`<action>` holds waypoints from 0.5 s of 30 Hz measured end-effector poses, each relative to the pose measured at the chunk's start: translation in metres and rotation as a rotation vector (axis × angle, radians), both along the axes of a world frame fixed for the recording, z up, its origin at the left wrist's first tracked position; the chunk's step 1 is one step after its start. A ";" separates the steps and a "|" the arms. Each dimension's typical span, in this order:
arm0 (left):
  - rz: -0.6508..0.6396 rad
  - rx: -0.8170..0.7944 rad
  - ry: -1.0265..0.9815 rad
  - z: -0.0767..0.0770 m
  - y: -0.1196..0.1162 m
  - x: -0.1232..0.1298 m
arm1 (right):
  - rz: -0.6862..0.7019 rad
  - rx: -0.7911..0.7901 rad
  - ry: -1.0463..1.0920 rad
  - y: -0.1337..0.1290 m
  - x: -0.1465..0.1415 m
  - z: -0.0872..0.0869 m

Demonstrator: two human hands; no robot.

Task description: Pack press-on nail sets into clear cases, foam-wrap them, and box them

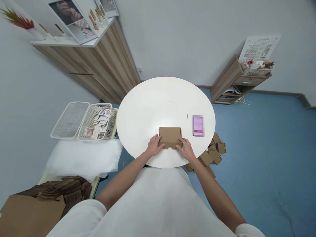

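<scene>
A small brown cardboard box [170, 135] lies near the front edge of the round white table [160, 102]. It looks closed, with a little notch in the middle of its front edge. My left hand [154, 145] grips its front left corner, thumb at the front and fingers along the side. At the opposite front corner, my right hand [186, 149] holds the box in the same way. To the right of the box lies a phone [197, 125] with a blurred pink screen, and a tiny dark item [187, 116] sits beside it.
Several small cardboard boxes [209, 154] lie on the blue floor to the right. On the left stand an open white basket [82, 131] of packets, white sheets [84, 158] and a carton [32, 214] of flattened cardboard. A wooden cabinet [111, 59] and a low shelf [227, 80] stand behind.
</scene>
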State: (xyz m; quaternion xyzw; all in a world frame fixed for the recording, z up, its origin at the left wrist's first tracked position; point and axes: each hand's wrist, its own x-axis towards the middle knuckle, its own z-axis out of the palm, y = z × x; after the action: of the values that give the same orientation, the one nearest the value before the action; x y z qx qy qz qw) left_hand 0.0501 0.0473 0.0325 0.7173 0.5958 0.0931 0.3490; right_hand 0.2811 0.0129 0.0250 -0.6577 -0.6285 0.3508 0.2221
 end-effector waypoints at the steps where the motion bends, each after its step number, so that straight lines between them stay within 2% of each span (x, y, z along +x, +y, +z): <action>1: -0.001 0.002 -0.032 -0.001 -0.001 -0.003 | -0.001 0.007 0.006 -0.001 0.001 0.002; 6: -0.043 -0.013 -0.168 -0.005 -0.007 -0.015 | -0.011 -0.015 0.074 -0.005 0.005 0.006; 11: -0.017 0.004 -0.304 -0.006 -0.010 -0.009 | -0.040 -0.089 0.139 -0.007 -0.001 0.002; 15: 0.001 0.018 -0.351 -0.001 -0.013 -0.009 | -0.079 -0.156 0.241 -0.007 -0.001 0.008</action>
State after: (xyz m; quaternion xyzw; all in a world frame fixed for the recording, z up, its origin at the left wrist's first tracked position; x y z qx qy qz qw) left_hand 0.0414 0.0345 0.0314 0.6928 0.5252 0.2224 0.4414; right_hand 0.2800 0.0058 0.0333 -0.6503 -0.5418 0.4661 0.2576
